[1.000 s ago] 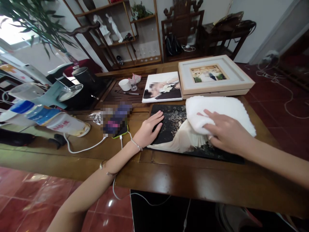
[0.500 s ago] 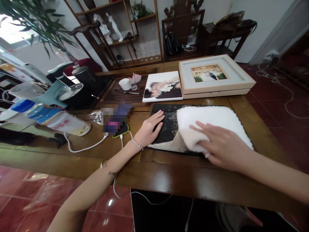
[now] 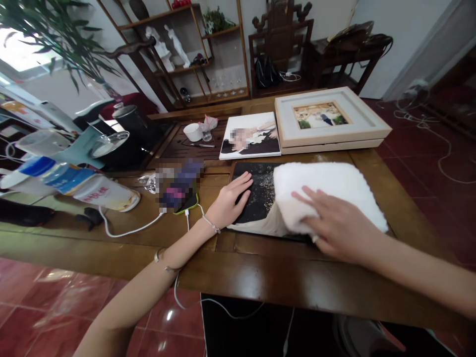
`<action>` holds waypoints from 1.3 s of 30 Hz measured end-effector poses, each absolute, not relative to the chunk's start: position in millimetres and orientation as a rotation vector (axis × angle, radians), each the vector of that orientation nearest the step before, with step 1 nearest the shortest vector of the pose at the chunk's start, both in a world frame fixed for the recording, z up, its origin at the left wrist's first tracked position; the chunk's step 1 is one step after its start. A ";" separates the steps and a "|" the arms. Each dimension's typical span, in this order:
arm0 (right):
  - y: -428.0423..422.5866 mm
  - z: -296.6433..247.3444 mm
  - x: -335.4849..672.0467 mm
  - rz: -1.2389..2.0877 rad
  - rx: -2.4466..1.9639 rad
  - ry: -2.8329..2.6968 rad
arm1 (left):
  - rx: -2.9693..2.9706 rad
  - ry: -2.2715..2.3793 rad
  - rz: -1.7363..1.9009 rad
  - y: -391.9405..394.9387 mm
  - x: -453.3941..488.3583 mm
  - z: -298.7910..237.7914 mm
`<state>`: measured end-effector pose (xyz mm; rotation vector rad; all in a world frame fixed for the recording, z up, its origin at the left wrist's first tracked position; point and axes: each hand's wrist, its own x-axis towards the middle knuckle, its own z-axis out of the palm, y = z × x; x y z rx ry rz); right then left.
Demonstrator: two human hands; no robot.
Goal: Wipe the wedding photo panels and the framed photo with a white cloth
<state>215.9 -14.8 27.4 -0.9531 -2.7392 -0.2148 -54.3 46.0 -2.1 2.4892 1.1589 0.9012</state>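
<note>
A dark photo print (image 3: 256, 198) lies flat on the wooden table (image 3: 282, 277) in front of me. My left hand (image 3: 230, 201) rests flat on its left edge, fingers stretched out. My right hand (image 3: 334, 223) presses palm-down on a white fluffy towel (image 3: 334, 186) that covers the right part of the print. The fingers are extended over the cloth.
Behind the print lie a smaller photo print (image 3: 251, 135) and a framed picture (image 3: 327, 119). A phone (image 3: 178, 186) on a white cable, a lying bottle (image 3: 74, 184), a cup (image 3: 192, 131) and a kettle (image 3: 130, 119) crowd the left. Shelves and a chair stand behind.
My right hand slid the towel toward me and leftward over the print, from its far right part to the near side. My left hand stayed in place.
</note>
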 end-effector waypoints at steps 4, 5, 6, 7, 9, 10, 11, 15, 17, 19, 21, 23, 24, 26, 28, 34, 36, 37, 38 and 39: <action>-65.7 28.4 193.4 -0.147 -0.820 -2.769 | 2.499 1.163 0.894 45.8 -54.1 -2.2; -70.3 29.7 190.5 -0.154 -0.812 -2.797 | 2.500 1.162 0.892 45.6 -54.0 -1.9; -70.8 31.0 189.2 -0.162 -0.812 -2.820 | 2.500 1.162 0.892 45.5 -53.9 -1.5; -67.1 32.2 189.5 -0.169 -0.822 -2.830 | 2.501 1.162 0.890 45.4 -53.8 -1.1; -49.4 33.9 193.9 -0.174 -0.857 -2.818 | 2.501 1.165 0.879 45.2 -53.7 -0.4; -36.9 34.3 197.5 -0.182 -0.873 -2.806 | 2.502 1.168 0.875 45.1 -53.7 -0.2; -23.0 34.4 201.5 -0.192 -0.890 -2.798 | 2.501 1.171 0.874 45.1 -53.7 0.1; 31.1 34.6 217.6 -0.273 -1.013 -2.748 | 2.488 1.168 0.885 45.1 -53.9 0.2; 49.3 35.1 222.8 -0.320 -1.136 -2.714 | 2.481 1.169 0.898 45.2 -54.0 -0.1; 57.5 35.6 224.5 -0.345 -1.238 -2.680 | 2.480 1.179 0.909 45.4 -53.9 -0.8; 53.5 35.7 221.4 -0.352 -1.245 -2.661 | 2.479 1.187 0.912 45.8 -53.9 -1.6; 36.8 35.0 213.5 -0.342 -1.179 -2.667 | 2.483 1.186 0.911 46.2 -54.1 -2.4; 24.2 34.3 208.1 -0.324 -1.135 -2.678 | 2.483 1.186 0.915 46.4 -54.2 -2.7; -6.6 32.4 195.8 -0.269 -1.035 -2.696 | 2.479 1.188 0.921 46.7 -54.3 -3.0; -38.3 30.5 184.5 -0.197 -0.911 -2.699 | 2.475 1.194 0.918 46.6 -54.1 -3.0; -65.4 31.0 178.3 -0.060 -0.748 -2.727 | 2.460 1.240 0.938 44.2 -51.9 -3.1; -46.8 33.7 183.6 -0.043 -0.802 -2.751 | 2.458 1.242 0.954 43.0 -51.2 -3.9; -34.9 35.3 186.2 -0.062 -0.836 -2.762 | 2.459 1.243 0.962 42.5 -50.8 -4.4; -22.1 37.0 188.4 -0.093 -0.876 -2.772 | 2.458 1.244 0.971 42.0 -50.4 -4.9; -9.2 38.6 190.0 -0.129 -0.921 -2.778 | 2.458 1.245 0.982 41.5 -50.0 -5.4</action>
